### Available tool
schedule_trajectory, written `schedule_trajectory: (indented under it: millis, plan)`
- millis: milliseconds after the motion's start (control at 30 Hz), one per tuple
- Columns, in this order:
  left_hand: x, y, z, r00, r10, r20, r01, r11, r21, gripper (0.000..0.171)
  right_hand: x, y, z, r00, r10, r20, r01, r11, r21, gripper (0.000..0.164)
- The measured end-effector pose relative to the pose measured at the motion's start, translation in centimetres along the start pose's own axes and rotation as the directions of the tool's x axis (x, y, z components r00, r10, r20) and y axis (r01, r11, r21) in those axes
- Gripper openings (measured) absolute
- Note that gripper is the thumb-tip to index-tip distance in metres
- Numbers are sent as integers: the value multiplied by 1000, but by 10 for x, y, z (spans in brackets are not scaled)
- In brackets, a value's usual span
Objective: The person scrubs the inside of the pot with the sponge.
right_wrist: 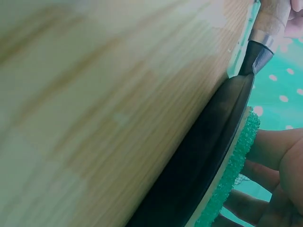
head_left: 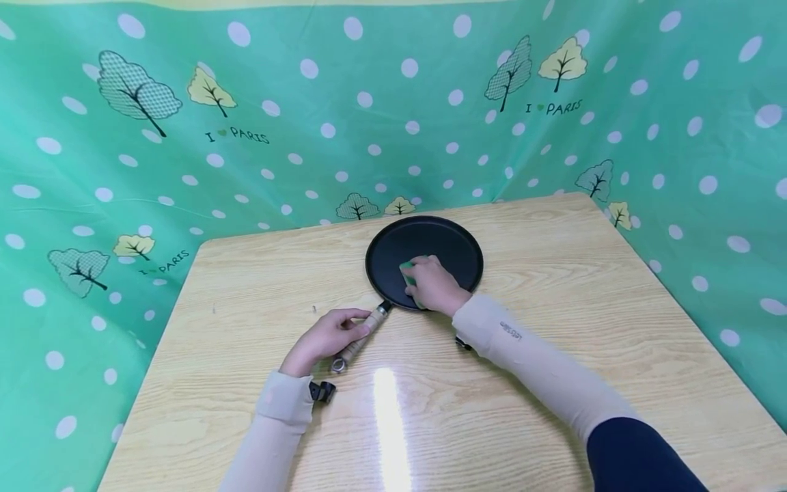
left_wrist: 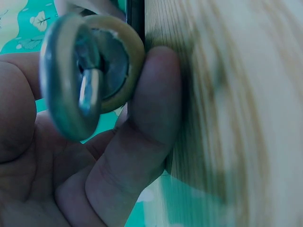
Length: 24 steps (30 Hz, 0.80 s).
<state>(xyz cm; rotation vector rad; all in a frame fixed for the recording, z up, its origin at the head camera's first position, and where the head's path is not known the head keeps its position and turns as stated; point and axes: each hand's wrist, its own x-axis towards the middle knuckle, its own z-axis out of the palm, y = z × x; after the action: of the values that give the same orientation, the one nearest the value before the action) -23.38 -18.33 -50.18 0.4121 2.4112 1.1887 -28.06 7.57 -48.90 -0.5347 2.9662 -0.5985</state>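
Note:
A flat black frying pan lies on the wooden table, its wood-coloured handle pointing toward the near left. My left hand grips that handle between thumb and fingers. In the left wrist view, the metal hanging ring at the handle's end is close to the camera, and a finger lies between the handle and the tabletop. With my right hand I hold a green sponge against the pan's cooking surface, near its front edge. Fingers cover much of the sponge in the head view.
The wooden table extends on both sides of the pan. A green dotted curtain hangs behind it and along the sides. A bright strip of reflected light falls on the near tabletop. Dark wrist mounts sit beneath the sleeves.

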Motion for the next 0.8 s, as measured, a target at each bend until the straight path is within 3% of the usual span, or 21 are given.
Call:
schedule_trajectory:
  millis: [800]
  plan:
    - [2,-2,1,1000,-10,2,10,1000,-1,41,33,-31,7,997,63,43,-64,998,6,52]
